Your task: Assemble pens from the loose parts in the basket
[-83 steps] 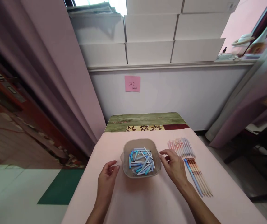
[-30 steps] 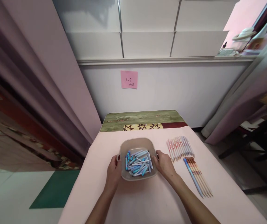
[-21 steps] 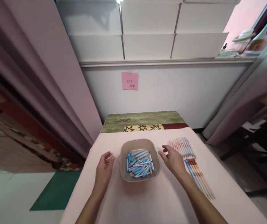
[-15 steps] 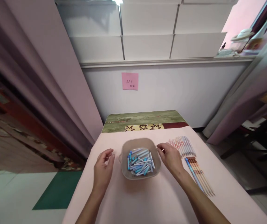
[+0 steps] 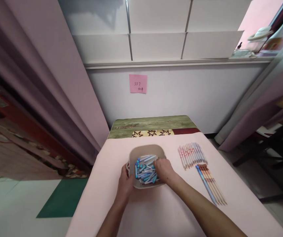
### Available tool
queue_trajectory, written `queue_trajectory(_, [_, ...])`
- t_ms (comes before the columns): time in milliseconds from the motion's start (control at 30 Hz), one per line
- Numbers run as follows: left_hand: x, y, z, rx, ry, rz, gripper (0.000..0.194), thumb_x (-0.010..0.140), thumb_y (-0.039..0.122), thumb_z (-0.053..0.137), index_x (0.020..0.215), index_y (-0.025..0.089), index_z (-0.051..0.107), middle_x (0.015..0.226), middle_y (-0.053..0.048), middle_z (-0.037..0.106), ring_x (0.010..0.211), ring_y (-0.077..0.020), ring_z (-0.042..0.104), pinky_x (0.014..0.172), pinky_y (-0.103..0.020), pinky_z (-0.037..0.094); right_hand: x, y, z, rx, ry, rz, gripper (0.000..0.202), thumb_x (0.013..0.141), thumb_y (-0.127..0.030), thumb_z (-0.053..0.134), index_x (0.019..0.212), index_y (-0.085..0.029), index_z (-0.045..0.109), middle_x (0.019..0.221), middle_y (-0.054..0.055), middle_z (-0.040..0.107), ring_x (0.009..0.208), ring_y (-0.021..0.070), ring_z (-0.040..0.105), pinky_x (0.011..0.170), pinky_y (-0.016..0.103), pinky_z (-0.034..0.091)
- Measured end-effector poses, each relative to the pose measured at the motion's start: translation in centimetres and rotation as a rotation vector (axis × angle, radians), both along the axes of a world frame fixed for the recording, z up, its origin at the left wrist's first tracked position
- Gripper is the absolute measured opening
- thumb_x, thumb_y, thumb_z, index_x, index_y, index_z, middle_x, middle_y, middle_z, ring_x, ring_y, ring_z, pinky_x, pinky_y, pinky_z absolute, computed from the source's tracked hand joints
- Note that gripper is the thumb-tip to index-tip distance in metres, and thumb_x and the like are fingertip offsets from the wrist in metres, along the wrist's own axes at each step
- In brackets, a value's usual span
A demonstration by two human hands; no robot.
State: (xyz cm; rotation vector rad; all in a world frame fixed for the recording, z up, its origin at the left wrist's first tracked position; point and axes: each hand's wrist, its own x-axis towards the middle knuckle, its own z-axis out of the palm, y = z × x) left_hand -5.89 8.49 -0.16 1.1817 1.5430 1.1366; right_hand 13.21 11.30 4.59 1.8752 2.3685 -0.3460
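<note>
A beige plastic basket [image 5: 134,154] with small side handles stands on the pink-covered table. Inside lie many blue, teal and white pen parts [image 5: 145,171], short caps and thin white sticks among them. My left hand [image 5: 126,182] grips the basket's left side at the handle, fingers round its outside. Over the right rim, my right hand [image 5: 164,169] reaches in, its fingers closed down among the parts; what they pinch is hidden.
Right of the basket, a fanned row of clear pens [image 5: 192,155] lies on the pink cloth [image 5: 156,214]. Nearer me are several tan pens with brown caps [image 5: 212,184] and one blue pen [image 5: 205,184]. A pink note [image 5: 138,84] is stuck to the wall behind.
My left hand has moved right and taken hold of the basket's left side. My right hand has gone from beside the right rim into the basket, its fingers closing among the parts.
</note>
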Motion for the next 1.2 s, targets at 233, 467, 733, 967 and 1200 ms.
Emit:
queue_trajectory(233, [-0.9,-2.1,-0.8,0.003,0.039,0.012,0.051,0.079,0.028,0.057,0.128,0.021,0.046,0.124,-0.009,0.063,0.111,-0.0228,0.061,0.092,-0.036,0.049,0.4,1.1,0.3,0.038,0.027,0.059,0.023,0.087,-0.014,0.048,0.097,-0.017,0.069,0.094,0.013,0.072,0.09,0.0256,0.068,0.075,0.031,0.049])
queue_trajectory(467, [-1.4,-2.3,-0.7,-0.062,0.009,0.088,0.06,0.08,0.043,0.058,0.131,0.016,0.041,0.125,-0.016,0.059,0.108,-0.0239,0.062,0.089,-0.037,0.051,-0.5,1.2,0.3,0.049,0.048,0.002,0.024,0.09,-0.02,0.046,0.098,-0.018,0.069,0.101,0.012,0.07,0.092,0.0234,0.067,0.076,0.029,0.049])
queue_trajectory(733, [-1.1,-2.1,0.7,-0.024,0.075,0.093,0.056,0.079,0.041,0.059,0.128,0.017,0.044,0.123,-0.016,0.06,0.1,-0.0242,0.064,0.083,-0.039,0.054,-3.5,-0.2,-1.4,-0.004,0.076,0.06,0.023,0.086,-0.015,0.051,0.098,-0.016,0.071,0.101,0.015,0.071,0.09,0.0239,0.068,0.075,0.029,0.05])
queue_trajectory(967, [-1.4,-2.5,0.7,-0.042,-0.015,0.019,0.051,0.079,0.04,0.059,0.122,0.016,0.049,0.113,-0.013,0.066,0.095,-0.0235,0.066,0.08,-0.038,0.054,-1.7,2.0,-0.6,0.076,0.108,-0.052,0.026,0.09,-0.017,0.044,0.098,-0.015,0.069,0.095,0.014,0.072,0.091,0.0236,0.067,0.077,0.029,0.046])
queue_trajectory(1200, [-2.6,-2.4,1.4,-0.036,0.034,0.097,0.049,0.077,0.048,0.06,0.113,0.014,0.059,0.097,-0.012,0.07,0.087,-0.0253,0.067,0.076,-0.038,0.054,2.3,0.6,1.7,0.217,0.189,-0.188,0.023,0.091,-0.025,0.044,0.096,-0.021,0.066,0.096,0.006,0.07,0.086,0.0172,0.064,0.072,0.024,0.041])
